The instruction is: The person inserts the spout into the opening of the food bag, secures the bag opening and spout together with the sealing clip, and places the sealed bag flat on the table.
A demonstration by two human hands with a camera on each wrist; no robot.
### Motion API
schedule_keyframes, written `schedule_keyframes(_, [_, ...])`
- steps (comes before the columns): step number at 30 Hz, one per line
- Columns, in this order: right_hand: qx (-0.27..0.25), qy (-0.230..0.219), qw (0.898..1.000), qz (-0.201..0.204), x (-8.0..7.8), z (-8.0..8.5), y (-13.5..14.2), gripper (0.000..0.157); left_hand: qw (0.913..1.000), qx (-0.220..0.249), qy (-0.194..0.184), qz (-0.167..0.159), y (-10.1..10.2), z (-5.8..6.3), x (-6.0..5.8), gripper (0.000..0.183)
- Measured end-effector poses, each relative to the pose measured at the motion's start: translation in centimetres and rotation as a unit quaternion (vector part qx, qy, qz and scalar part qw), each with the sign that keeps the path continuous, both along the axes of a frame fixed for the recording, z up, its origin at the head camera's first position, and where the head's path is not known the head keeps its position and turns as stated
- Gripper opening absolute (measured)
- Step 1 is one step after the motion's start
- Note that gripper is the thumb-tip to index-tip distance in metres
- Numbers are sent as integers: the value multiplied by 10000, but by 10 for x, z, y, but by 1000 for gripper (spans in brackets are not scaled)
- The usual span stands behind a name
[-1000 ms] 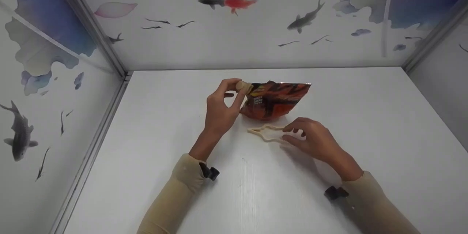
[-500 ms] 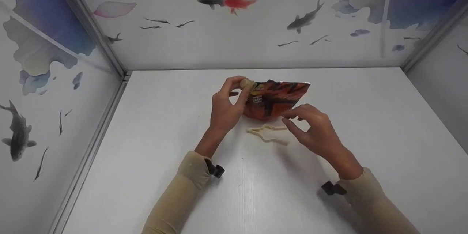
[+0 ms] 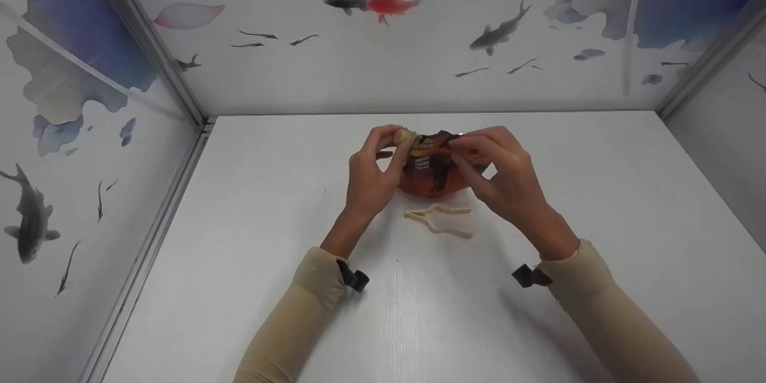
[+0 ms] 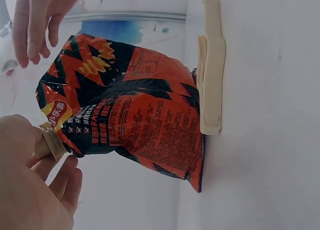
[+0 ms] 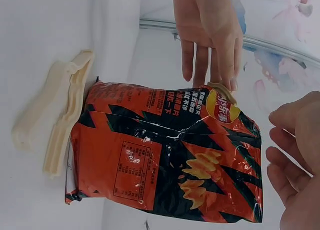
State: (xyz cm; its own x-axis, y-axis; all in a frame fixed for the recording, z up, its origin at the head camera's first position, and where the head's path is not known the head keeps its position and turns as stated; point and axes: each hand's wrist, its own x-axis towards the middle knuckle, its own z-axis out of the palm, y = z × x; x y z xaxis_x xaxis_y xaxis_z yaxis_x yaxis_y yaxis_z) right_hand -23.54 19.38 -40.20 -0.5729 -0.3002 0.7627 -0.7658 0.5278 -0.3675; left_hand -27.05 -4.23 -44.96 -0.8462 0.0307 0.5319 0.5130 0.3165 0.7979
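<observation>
While the left hand (image 3: 374, 173) pinches a beige, round, ribbed plastic cap (image 4: 49, 144) between curled thumb and fingers, a glossy red-and-black foil chip bag (image 4: 135, 104) stands upright just right of those fingertips, its corner at the cap. Lower, between both hands' fingers, a beige, wavy-armed plastic clip (image 4: 214, 74) lies spread. The right hand (image 3: 508, 173), fingers loosely bent and holding nothing, hovers just beside the bag's top edge.

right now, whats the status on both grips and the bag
Left grip pinching beige cap at corner of chip bag. Right grip near bag's top edge, nothing held. Open clip on table in front of bag, maybe in the way.
</observation>
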Motion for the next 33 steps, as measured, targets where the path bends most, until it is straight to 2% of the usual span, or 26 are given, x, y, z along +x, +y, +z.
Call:
schedule_keyframes(8, [472,-26,9988,-140,-19,3,-9,27,9999,-107,-91,-27,1,-1,1,34])
schedule_keyframes(15, [999,-240,9941,-351,-26,2,-9,35,9997,-199,-80,-93,1,-5,-1,34])
schedule_keyframes(22, [1587,-378,9823,-917,-30,5,-17,48,9998,-104,-32,-172,1,-7,-2,34])
schedule_keyframes(29, [1793,-494,9764,-1096,-37,6,-25,22,9996,-210,51,-181,1,-8,-3,37])
schedule_keyframes(33, [1766,-525,9772,-1059,-39,7,-26,16,9997,-188,64,-147,2,-8,-4,35])
